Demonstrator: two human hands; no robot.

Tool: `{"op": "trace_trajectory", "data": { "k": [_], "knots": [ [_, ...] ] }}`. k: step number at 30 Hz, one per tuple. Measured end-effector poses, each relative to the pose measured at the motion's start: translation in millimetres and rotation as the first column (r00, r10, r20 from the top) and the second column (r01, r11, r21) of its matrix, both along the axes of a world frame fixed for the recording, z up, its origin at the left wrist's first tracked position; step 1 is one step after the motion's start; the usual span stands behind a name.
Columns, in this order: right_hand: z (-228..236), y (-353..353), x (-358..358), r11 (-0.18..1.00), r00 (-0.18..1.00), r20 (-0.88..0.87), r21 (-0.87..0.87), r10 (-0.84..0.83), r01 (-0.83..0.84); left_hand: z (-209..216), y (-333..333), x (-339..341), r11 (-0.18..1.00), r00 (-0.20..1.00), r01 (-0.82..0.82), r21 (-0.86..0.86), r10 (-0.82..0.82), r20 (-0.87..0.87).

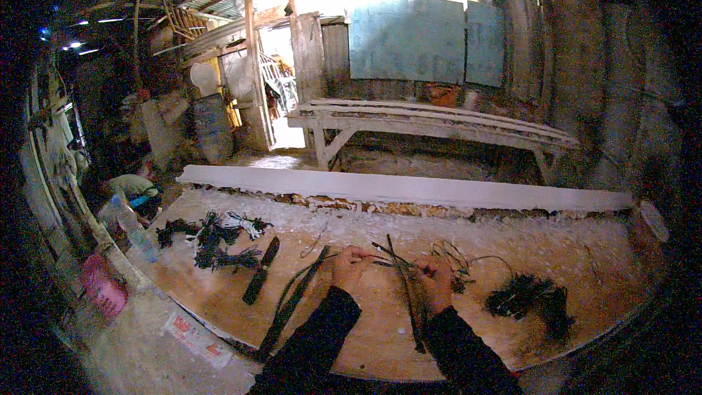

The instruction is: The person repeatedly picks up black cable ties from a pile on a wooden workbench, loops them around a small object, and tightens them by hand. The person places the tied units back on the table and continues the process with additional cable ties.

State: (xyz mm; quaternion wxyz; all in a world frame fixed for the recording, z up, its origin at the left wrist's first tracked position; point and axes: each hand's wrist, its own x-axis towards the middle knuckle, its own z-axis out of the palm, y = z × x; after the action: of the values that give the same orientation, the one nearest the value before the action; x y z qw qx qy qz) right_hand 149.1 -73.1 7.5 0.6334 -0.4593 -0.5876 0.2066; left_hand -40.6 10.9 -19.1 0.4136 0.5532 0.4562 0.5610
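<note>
My left hand (351, 267) is closed in a pinch over the wooden table, on the near end of a thin dark cord (382, 257). To its right my right hand (437, 278) pinches the same cord, fingers closed. A long dark strip (411, 300) stands tilted between the hands, crossing the cord. Left of my left hand lies another dark folded strip (292, 303). Beside that rests a knife (262, 271) with a dark handle. Thin loose cord (459, 262) lies in loops just beyond my right hand. The exact grip of the fingertips is too small to make out.
Bundles of dark cords lie at the table's left (223, 238) and right (530, 300). A pale plank (409, 189) runs along the far edge. Behind it stands a long bench (439, 121). A person (135, 189) crouches at left, near a pink container (104, 285).
</note>
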Motion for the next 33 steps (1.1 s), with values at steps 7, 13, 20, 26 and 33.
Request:
{"op": "trace_trajectory", "data": {
  "k": [7,13,20,26,33],
  "knots": [
    [6.3,-24.8,-34.3,0.775,0.829,-0.061,-0.320,0.556,-0.544,-19.7,22.2,-21.0,0.999,0.950,-0.033,0.012,0.027,0.310],
    [19.6,-21.5,-20.9,0.777,0.807,-0.016,-0.255,0.591,-0.575,-22.8,20.8,-15.5,0.957,0.907,-0.169,0.235,0.244,-0.344],
    [15.1,-17.4,-12.9,0.832,0.892,-0.285,-0.343,0.350,-0.436,-40.9,22.0,5.8,0.952,0.941,0.240,0.190,-0.179,-0.289],
    [-1.1,3.1,-1.0,0.995,0.963,-0.267,-0.087,0.033,-0.058,-23.1,-0.4,17.9,0.725,0.609,0.676,0.133,-0.447,-0.655],
    [-3.3,12.8,20.8,0.928,0.925,-0.073,-0.061,-0.373,0.369,-4.5,-20.3,20.7,0.553,0.522,0.830,-0.074,-0.816,-0.247]
  ]
}}
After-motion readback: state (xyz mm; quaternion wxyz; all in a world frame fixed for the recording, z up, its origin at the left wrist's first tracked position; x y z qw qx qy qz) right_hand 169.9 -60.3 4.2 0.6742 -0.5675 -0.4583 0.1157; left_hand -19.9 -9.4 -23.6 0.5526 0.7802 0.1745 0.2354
